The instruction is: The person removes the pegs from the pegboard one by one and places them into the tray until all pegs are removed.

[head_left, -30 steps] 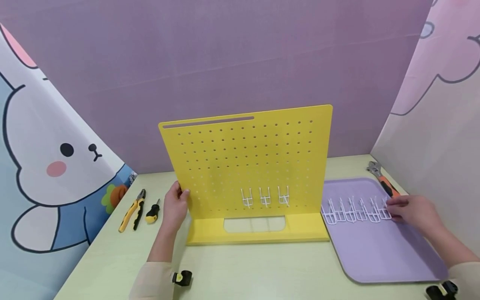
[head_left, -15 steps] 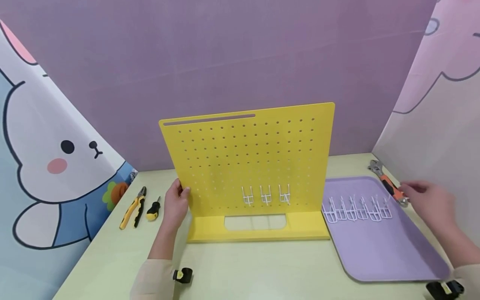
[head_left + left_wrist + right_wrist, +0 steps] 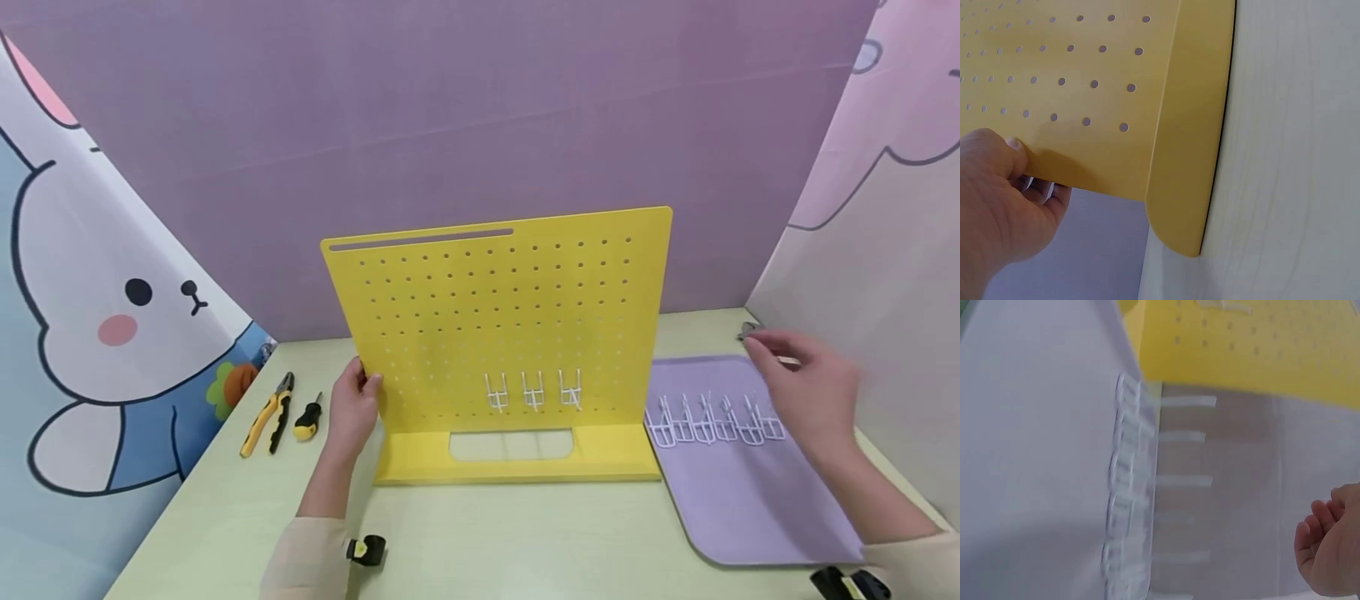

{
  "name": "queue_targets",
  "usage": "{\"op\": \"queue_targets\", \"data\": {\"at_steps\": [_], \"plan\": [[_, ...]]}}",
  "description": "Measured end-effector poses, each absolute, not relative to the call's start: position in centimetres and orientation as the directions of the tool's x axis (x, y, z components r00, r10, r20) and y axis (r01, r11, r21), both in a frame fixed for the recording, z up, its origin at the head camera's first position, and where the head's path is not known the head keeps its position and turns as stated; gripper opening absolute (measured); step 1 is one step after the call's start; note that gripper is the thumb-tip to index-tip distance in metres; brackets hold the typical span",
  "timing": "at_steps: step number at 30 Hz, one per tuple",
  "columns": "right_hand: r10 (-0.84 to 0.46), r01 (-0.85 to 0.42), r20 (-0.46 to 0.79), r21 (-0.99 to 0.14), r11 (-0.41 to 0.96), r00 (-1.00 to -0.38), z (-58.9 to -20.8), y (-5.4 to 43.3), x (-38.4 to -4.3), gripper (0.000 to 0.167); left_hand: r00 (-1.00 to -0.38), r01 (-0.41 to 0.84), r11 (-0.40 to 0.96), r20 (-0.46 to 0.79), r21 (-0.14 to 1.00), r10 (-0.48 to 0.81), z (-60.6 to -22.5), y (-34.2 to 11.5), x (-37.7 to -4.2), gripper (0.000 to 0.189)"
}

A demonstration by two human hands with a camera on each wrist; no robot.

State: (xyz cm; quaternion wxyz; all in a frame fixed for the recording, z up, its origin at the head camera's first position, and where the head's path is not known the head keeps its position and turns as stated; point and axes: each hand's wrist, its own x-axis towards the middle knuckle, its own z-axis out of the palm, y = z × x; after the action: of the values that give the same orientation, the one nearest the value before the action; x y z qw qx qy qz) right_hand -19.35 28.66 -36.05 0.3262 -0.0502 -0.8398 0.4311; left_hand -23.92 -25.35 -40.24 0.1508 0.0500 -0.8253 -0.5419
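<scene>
A yellow pegboard (image 3: 450, 308) stands on its base on the table. Its left edge is gripped by my left hand (image 3: 355, 408), thumb on the front; in the left wrist view the fingers of the left hand (image 3: 1013, 200) reach behind the panel. Three white wire hooks (image 3: 533, 390) hang low on the board. My right hand (image 3: 813, 392) is raised over the right side of the purple tray (image 3: 750, 508), fingers curled around a small white piece, apparently a wire hook (image 3: 789, 361), mostly hidden. A row of white hooks (image 3: 705, 423) lies on the tray.
Pliers (image 3: 268, 414) and a short screwdriver (image 3: 308, 418) with yellow-black handles lie left of the board. Behind the right hand, an adjustable wrench (image 3: 748, 330) shows only its head. Purple fabric (image 3: 480, 108) backs the table, with printed panels at both sides.
My right hand has lifted off the right end of the hook row, swung right past the wrench, then moved back left and upward. The left hand keeps its grip on the board.
</scene>
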Motion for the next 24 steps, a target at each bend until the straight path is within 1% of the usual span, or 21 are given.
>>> {"op": "queue_targets", "data": {"at_steps": [3, 8, 11, 16, 19, 24], "plan": [[0.287, -0.284, 0.548, -0.732, 0.62, -0.786, -36.1, 26.9, -19.4, 0.023, -0.95, 0.082, 0.412, 0.196, 0.908, -0.244, -40.2, -25.4, -23.9, 0.033], [0.173, -0.35, 0.558, -0.702, 0.62, -0.812, -36.4, 24.2, -19.4, 0.022, -0.95, 0.075, 0.409, 0.189, 0.91, -0.247, -40.3, -25.4, -23.9, 0.034], [0.112, -0.347, 0.514, -0.707, 0.616, -0.85, -36.9, 22.5, -19.5, 0.022, -0.951, 0.064, 0.409, 0.18, 0.91, -0.251, -40.2, -25.4, -23.9, 0.033], [0.035, -0.305, 0.401, -0.747, 0.591, -0.915, -38.4, 19.8, -19.7, 0.021, -0.95, 0.054, 0.417, 0.175, 0.907, -0.257, -40.2, -25.4, -23.9, 0.032], [0.007, -0.3, 0.37, -0.762, 0.574, -0.929, -39.1, 18.3, -19.8, 0.019, -0.951, 0.056, 0.415, 0.175, 0.908, -0.255, -40.1, -25.4, -23.8, 0.032], [-0.026, -0.286, 0.323, -0.794, 0.536, -0.946, -39.9, 16.4, -20.1, 0.019, -0.952, 0.052, 0.412, 0.17, 0.91, -0.256, -40.0, -25.3, -23.7, 0.032]]}}
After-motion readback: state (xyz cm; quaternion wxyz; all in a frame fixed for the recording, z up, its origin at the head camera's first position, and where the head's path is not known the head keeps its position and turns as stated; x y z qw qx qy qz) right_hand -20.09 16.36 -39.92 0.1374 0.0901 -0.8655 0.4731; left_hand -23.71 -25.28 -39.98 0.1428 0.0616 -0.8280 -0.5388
